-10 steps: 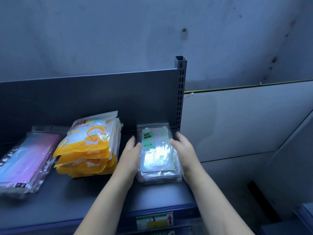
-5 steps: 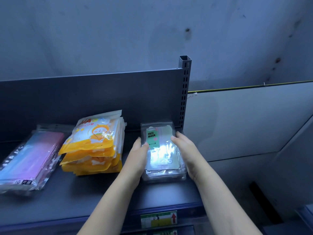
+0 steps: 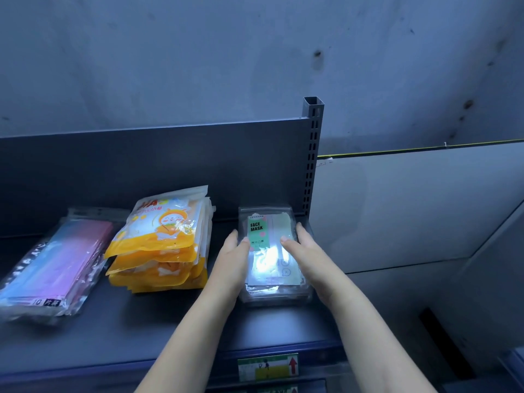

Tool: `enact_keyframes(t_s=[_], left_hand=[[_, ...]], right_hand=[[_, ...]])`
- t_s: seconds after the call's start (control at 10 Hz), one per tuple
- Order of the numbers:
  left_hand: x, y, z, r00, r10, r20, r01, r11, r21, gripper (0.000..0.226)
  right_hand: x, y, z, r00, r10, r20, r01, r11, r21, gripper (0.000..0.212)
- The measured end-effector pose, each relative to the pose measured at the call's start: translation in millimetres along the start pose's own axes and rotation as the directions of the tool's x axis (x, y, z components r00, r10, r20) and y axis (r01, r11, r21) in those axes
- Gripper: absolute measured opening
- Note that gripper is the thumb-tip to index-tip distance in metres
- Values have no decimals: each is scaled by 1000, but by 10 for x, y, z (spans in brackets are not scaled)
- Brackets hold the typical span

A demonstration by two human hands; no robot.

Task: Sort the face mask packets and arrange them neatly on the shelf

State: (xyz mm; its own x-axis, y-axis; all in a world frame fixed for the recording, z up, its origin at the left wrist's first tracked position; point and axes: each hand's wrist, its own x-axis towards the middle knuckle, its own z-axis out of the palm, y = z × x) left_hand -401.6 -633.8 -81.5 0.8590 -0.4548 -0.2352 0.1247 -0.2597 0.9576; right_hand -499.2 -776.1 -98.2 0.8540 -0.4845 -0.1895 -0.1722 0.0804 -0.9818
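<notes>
3 mask-pkt stacks on shelf (image 3: 141, 330): pink/blue (image 3: 54, 268), orange (image 3: 161, 245), clear green (image 3: 269, 251); 2 hands.

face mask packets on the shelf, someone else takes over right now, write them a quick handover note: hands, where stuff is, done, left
Left hand: flat against the left side of the clear FACE MASK stack, not gripping.
Right hand: pressed on the stack's right side, thumb on top.
The stack lies on the shelf at its right end, beside the slotted upright post.
The orange packet stack sits in the middle, its packets fanned unevenly.
The pink-blue packets lie at the left, angled.
Done: three kinds sorted into separate piles.
Left: finish squaring the clear stack, probably then tidy the orange and pink-blue piles.
</notes>
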Motion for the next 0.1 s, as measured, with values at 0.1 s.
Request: enact_keyframes(t_s=[0.1], left_hand=[[-284,-121,-23,991,128,-24,-126,990,57,63]], right_hand=[[-112,-2,-26,992,-63,-109,41,979,-197,80]])
